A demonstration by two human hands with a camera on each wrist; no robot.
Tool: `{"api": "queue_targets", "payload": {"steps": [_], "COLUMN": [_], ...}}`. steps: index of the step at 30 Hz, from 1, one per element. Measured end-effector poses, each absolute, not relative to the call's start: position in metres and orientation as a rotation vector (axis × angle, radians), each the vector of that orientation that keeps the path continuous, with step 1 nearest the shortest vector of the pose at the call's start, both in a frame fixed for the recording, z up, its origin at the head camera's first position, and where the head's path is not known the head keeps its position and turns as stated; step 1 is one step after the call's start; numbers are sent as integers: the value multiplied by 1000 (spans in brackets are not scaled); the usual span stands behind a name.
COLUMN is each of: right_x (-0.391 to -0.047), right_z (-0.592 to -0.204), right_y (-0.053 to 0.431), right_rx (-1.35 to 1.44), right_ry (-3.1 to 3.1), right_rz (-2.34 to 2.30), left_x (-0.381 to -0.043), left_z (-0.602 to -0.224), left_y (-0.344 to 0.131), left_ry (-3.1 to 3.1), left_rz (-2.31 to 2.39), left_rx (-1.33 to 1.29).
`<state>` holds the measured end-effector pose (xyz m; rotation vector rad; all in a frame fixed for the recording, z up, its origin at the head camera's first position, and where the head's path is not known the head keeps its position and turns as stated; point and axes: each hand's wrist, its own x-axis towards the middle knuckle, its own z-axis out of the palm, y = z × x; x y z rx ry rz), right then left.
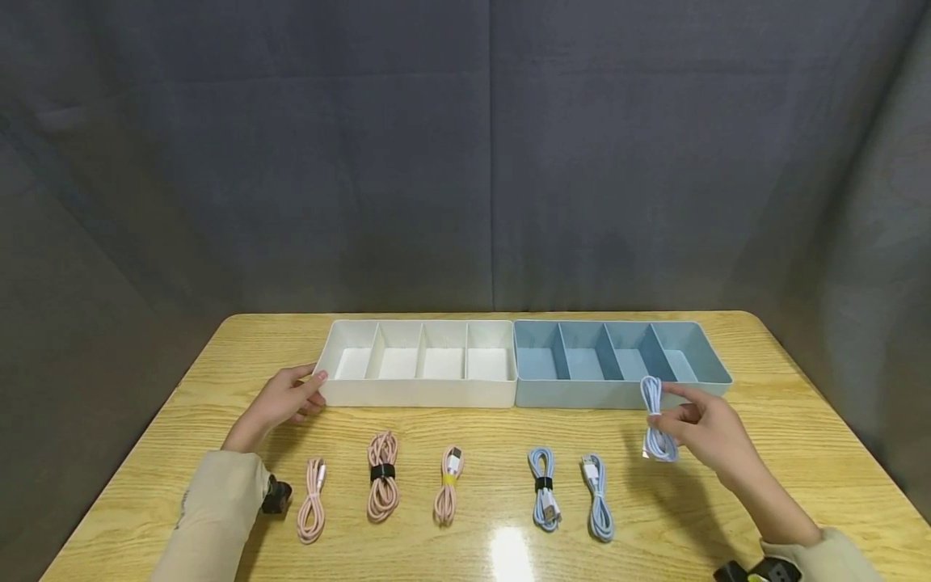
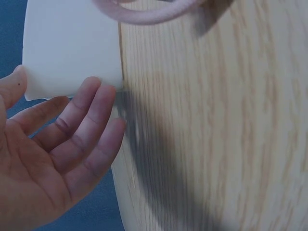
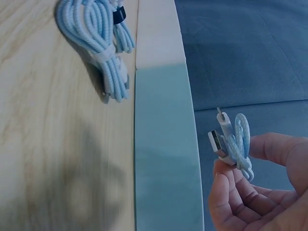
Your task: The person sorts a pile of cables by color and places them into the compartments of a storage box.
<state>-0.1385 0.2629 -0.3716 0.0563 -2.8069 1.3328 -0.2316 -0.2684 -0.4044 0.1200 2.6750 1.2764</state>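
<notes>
My right hand (image 1: pixel 704 428) pinches a coiled light-blue charging cable (image 1: pixel 658 420) between thumb and fingers, above the table just in front of the blue divided tray (image 1: pixel 575 394). In the right wrist view, the metal plugs of this held cable (image 3: pixel 238 149) stick out from the bundle. At the left end of the white divided tray (image 1: pixel 418 394), my left hand (image 1: pixel 280 398) touches the corner, its fingers loosely extended. The left wrist view shows the thumb at the edge of the white tray (image 2: pixel 72 48) and the other fingers (image 2: pixel 91 127) along its end.
Two coiled blue cables, one (image 1: pixel 544 489) with a black strap and one (image 1: pixel 598 497) beside it, lie on the wooden table (image 1: pixel 364 558). Left of them lie three pink cables (image 1: pixel 310 501) (image 1: pixel 382 477) (image 1: pixel 448 485). The trays stand end to end; a dark cloth (image 1: pixel 487 162) hangs behind.
</notes>
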Motion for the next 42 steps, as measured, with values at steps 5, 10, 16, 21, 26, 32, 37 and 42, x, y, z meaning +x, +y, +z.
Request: {"api": "queue_targets", "payload": {"steps": [5, 10, 16, 21, 26, 32, 37, 42], "right_x": [-145, -152, -162, -172, -181, -190, -195, -202], "right_z": [-369, -364, -358, -353, -348, -343, -339, -337], "right_y": [258, 255, 250, 245, 242, 239, 237, 234], "right_rx": [69, 83, 130, 136, 122, 90, 73, 93], "right_ry": [-2802, -2788, -2771, -2745, -2743, -2755, -2752, -2748], "right_rz": [1311, 1318, 1352, 1394, 1426, 1448, 1456, 1469], "left_x": [-233, -232, -232, -231, -230, -231, -233, -232], "left_z": [-406, -406, -406, -404, -403, -403, -403, -403], "left_y": [-270, -269, -269, -269, -269, -268, -269, -269], "left_ry": [2651, 2647, 2651, 2655, 2651, 2652, 2664, 2660], "left_rz": [1291, 1296, 1288, 1283, 1290, 1284, 1275, 1269], "left_rx": [103, 98, 101, 106, 106, 105, 121, 105]}}
